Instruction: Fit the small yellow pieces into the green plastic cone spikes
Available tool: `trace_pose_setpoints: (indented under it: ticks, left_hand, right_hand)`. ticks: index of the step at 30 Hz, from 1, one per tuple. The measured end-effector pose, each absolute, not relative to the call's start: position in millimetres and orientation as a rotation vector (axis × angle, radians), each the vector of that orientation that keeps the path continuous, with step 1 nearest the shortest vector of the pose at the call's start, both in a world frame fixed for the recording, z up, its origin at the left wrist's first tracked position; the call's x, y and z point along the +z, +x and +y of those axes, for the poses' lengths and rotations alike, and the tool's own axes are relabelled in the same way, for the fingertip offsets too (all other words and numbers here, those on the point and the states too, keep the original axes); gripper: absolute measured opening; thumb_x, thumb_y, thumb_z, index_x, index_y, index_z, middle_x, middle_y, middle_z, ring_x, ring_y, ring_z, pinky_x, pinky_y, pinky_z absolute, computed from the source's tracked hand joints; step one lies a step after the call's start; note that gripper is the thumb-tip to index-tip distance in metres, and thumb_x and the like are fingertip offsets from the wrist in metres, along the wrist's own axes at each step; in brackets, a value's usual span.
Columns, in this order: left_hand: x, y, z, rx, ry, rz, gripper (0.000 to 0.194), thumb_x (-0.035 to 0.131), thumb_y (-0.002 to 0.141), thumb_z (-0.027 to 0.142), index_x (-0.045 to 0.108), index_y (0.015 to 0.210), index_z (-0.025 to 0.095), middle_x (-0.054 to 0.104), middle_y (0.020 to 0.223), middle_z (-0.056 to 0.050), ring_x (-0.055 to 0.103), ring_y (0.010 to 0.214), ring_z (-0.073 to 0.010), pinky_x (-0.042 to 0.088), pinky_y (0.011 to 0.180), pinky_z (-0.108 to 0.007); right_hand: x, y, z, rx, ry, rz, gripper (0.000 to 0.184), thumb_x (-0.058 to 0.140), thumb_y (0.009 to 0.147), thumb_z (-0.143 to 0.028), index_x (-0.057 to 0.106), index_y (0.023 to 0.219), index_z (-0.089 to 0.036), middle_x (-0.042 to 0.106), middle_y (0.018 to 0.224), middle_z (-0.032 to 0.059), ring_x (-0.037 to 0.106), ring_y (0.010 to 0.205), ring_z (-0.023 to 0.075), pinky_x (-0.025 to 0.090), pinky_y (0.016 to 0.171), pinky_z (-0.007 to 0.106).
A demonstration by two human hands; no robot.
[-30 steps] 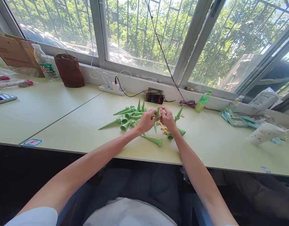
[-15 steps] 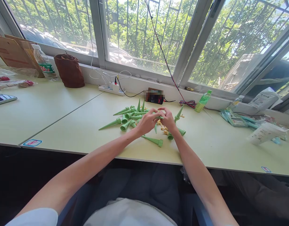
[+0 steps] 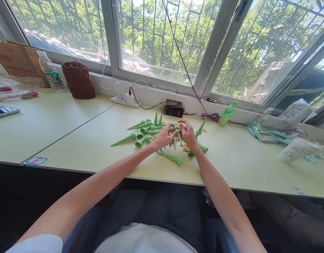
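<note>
My left hand [image 3: 164, 137] is closed on a green plastic watering spike [image 3: 176, 126], its wide end up and its tip slanting down to the right. Right beside it, my right hand [image 3: 187, 135] has its fingers bent in a pinch close to the spike; what lies between them is too small to make out. Several more green spikes lie in a pile to the left, one of them a long spike [image 3: 125, 139] pointing left. Below my hands lies another loose spike [image 3: 173, 159]. Small yellow valve pieces [image 3: 185, 149] are partly hidden under my right hand.
A phone [image 3: 173, 108] leans near the window wall, with a power strip [image 3: 125, 101] to its left. A green bottle [image 3: 227, 114] stands at the back right, near packets [image 3: 264, 133]. A brown bag [image 3: 78, 80] and clear bottle [image 3: 50, 72] are at the back left.
The spike between my hands has turned: upright at first, then lying sideways, and now its tip points downward. My hands have drawn slightly apart.
</note>
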State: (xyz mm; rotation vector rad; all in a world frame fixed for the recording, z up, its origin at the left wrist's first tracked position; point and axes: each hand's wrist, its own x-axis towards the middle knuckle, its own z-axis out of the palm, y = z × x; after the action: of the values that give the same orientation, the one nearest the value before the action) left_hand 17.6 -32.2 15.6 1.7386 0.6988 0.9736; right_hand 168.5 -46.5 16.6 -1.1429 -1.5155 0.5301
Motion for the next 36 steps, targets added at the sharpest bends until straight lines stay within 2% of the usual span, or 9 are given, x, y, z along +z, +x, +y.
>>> trace_pose_setpoints:
  ticks: [6, 10, 13, 20, 23, 25, 27, 29, 36]
  left_hand:
    - [15, 15, -33, 1.098, 1.992, 0.761, 0.031, 0.06, 0.085, 0.031, 0.05, 0.113, 0.021, 0.061, 0.079, 0.001, 0.053, 0.046, -0.0076, 0.04, 0.045, -0.02]
    - [14, 15, -34, 1.187, 2.231, 0.744, 0.023, 0.054, 0.084, 0.017, 0.054, 0.106, 0.021, 0.061, 0.078, 0.001, 0.051, 0.053, -0.0087, 0.042, 0.056, -0.021]
    - [13, 15, -34, 1.217, 2.268, 0.717, 0.021, 0.052, 0.084, 0.015, 0.055, 0.104, 0.02, 0.063, 0.083, -0.001, 0.05, 0.054, -0.0087, 0.042, 0.058, -0.021]
    - [17, 18, -40, 1.241, 2.17, 0.747, 0.042, 0.055, 0.083, 0.017, 0.044, 0.123, 0.023, 0.063, 0.103, -0.005, 0.051, 0.052, -0.0055, 0.041, 0.054, -0.018]
    - [21, 18, -42, 1.267, 2.024, 0.777, 0.033, 0.056, 0.086, 0.027, 0.047, 0.117, 0.022, 0.064, 0.104, -0.005, 0.051, 0.048, -0.0045, 0.04, 0.048, -0.018]
    - [24, 18, -42, 1.242, 1.908, 0.795, 0.024, 0.053, 0.09, 0.04, 0.055, 0.098, 0.018, 0.066, 0.087, -0.004, 0.049, 0.043, -0.0053, 0.036, 0.042, -0.018]
    - [26, 18, -40, 1.121, 1.792, 0.797, 0.045, 0.044, 0.092, 0.054, 0.056, 0.073, 0.015, 0.061, 0.064, -0.003, 0.046, 0.037, -0.0069, 0.033, 0.038, -0.02]
    - [27, 17, -37, 0.926, 1.662, 0.769, 0.063, 0.037, 0.09, 0.065, 0.055, 0.059, 0.014, 0.058, 0.054, -0.006, 0.047, 0.036, -0.009, 0.033, 0.036, -0.022]
    - [24, 17, -30, 0.655, 1.335, 0.648, 0.074, 0.037, 0.083, 0.076, 0.065, 0.071, 0.009, 0.069, 0.077, -0.015, 0.055, 0.045, -0.0122, 0.037, 0.039, -0.024]
  right_hand:
    - [15, 169, -44, 0.676, -1.115, -1.475, 0.036, 0.046, 0.091, -0.055, 0.053, 0.103, -0.022, 0.031, 0.047, -0.0094, 0.031, 0.038, 0.0101, 0.027, 0.039, 0.022]
    - [14, 170, -43, 0.721, -1.14, -1.492, 0.027, 0.046, 0.091, -0.047, 0.054, 0.098, -0.022, 0.033, 0.044, -0.0094, 0.033, 0.035, 0.0103, 0.027, 0.036, 0.022]
    - [15, 169, -43, 0.717, -1.145, -1.497, 0.024, 0.046, 0.09, -0.043, 0.055, 0.098, -0.022, 0.034, 0.042, -0.0092, 0.034, 0.034, 0.0106, 0.027, 0.036, 0.022]
    - [18, 168, -42, 0.67, -1.108, -1.387, 0.026, 0.05, 0.089, -0.047, 0.053, 0.098, -0.022, 0.036, 0.043, -0.0098, 0.03, 0.034, 0.0092, 0.025, 0.036, 0.021]
    - [19, 169, -43, 0.591, -1.091, -1.34, 0.027, 0.05, 0.09, -0.048, 0.052, 0.097, -0.022, 0.037, 0.045, -0.0089, 0.031, 0.036, 0.0092, 0.026, 0.037, 0.022]
    - [21, 169, -44, 0.574, -1.067, -1.323, 0.028, 0.049, 0.091, -0.05, 0.052, 0.096, -0.022, 0.036, 0.045, -0.0089, 0.031, 0.037, 0.0093, 0.026, 0.037, 0.022]
    - [22, 168, -47, 0.572, -1.04, -1.342, 0.031, 0.05, 0.09, -0.053, 0.051, 0.096, -0.023, 0.035, 0.045, -0.009, 0.03, 0.037, 0.0091, 0.025, 0.038, 0.022]
    - [23, 167, -48, 0.573, -1.011, -1.391, 0.033, 0.052, 0.089, -0.055, 0.052, 0.097, -0.023, 0.036, 0.046, -0.0088, 0.031, 0.037, 0.0088, 0.024, 0.038, 0.022]
    - [21, 165, -49, 0.627, -0.983, -1.468, 0.037, 0.052, 0.088, -0.059, 0.054, 0.096, -0.022, 0.035, 0.044, -0.0091, 0.032, 0.036, 0.0088, 0.023, 0.037, 0.022]
